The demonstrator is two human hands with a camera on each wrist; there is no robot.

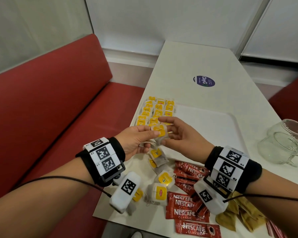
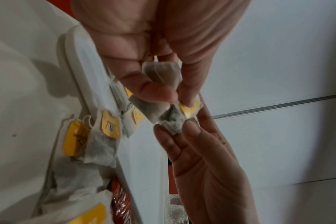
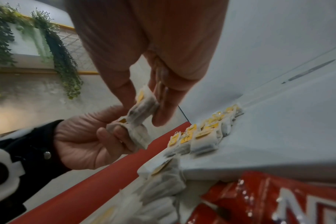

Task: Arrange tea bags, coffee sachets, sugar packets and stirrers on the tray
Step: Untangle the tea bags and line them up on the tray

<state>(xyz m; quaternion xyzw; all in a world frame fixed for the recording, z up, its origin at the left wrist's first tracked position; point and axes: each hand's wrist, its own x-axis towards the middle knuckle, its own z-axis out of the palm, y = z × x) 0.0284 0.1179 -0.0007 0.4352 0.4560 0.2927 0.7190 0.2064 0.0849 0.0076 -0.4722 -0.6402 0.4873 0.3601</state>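
Both hands meet above the table's left edge. My left hand (image 1: 150, 139) grips a small bunch of tea bags (image 2: 162, 75), thumb on top. My right hand (image 1: 163, 131) pinches one yellow-tagged tea bag (image 1: 159, 131) at the front of that bunch; in the right wrist view this held tea bag (image 3: 144, 106) sits between thumb and fingers. The white tray (image 1: 213, 121) lies beyond, with rows of tea bags (image 1: 156, 110) at its left end. Loose tea bags (image 1: 163, 177), red Nescafe sachets (image 1: 186, 212), brown sugar packets (image 1: 239, 215) and striped stirrers (image 1: 274, 230) lie near the front edge.
Two glass cups (image 1: 286, 143) stand right of the tray. A round blue sticker (image 1: 203, 81) marks the far tabletop. A red bench seat (image 1: 58, 109) runs along the table's left side. Most of the tray's right part is bare.
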